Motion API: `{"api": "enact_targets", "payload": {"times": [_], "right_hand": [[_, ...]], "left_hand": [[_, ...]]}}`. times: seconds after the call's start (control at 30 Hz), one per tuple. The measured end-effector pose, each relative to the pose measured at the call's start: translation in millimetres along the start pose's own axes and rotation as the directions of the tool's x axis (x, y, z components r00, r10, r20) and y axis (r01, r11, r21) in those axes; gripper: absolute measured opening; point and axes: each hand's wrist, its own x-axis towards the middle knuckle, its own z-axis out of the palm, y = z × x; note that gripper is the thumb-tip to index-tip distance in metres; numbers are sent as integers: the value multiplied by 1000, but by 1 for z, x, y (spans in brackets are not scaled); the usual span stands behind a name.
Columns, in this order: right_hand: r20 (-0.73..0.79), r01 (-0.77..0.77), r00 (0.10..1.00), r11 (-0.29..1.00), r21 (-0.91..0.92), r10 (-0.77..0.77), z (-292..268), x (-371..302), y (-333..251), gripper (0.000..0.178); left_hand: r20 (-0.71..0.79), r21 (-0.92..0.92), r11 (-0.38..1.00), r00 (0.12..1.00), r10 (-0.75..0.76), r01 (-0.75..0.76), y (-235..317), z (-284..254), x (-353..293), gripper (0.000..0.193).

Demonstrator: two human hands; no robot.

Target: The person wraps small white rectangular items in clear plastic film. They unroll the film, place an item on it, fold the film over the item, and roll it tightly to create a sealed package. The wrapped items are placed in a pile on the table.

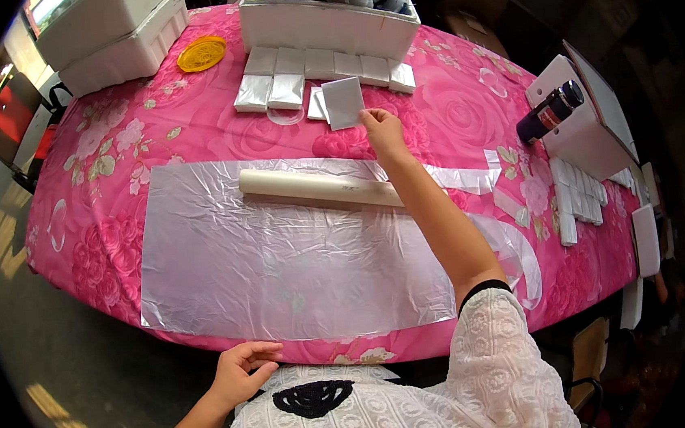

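Observation:
My right hand [384,131] reaches across the table and pinches the lower right corner of a flat white square packet [344,104]. Behind it, another white packet [317,104] lies partly covered. My left hand [245,372] rests by the table's near edge, fingers loosely extended, holding nothing that I can see. Between the hands a large sheet of clear plastic film [283,276] lies spread and wrinkled. On its far part rests a long white roll [316,187], whose right end passes behind my right forearm.
Rows of white packets [284,90] stand before a white foam box [326,28]. More foam boxes [111,38] are at far left, near a yellow round lid [201,54]. At right are a dark bottle [549,112], stacked white packets [577,197] and loose film strips [517,252].

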Motion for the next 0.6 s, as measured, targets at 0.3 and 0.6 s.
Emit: {"api": "enact_targets", "payload": {"times": [0.3, 0.6], "right_hand": [[56, 149, 986, 671, -726, -158, -3, 8, 5, 45], [488, 474, 866, 481, -738, -104, -118, -138, -12, 46]], "left_hand": [[-39, 45, 999, 999, -19, 21, -1, -6, -3, 28], [144, 396, 898, 979, 144, -190, 24, 5, 33, 29]]}}
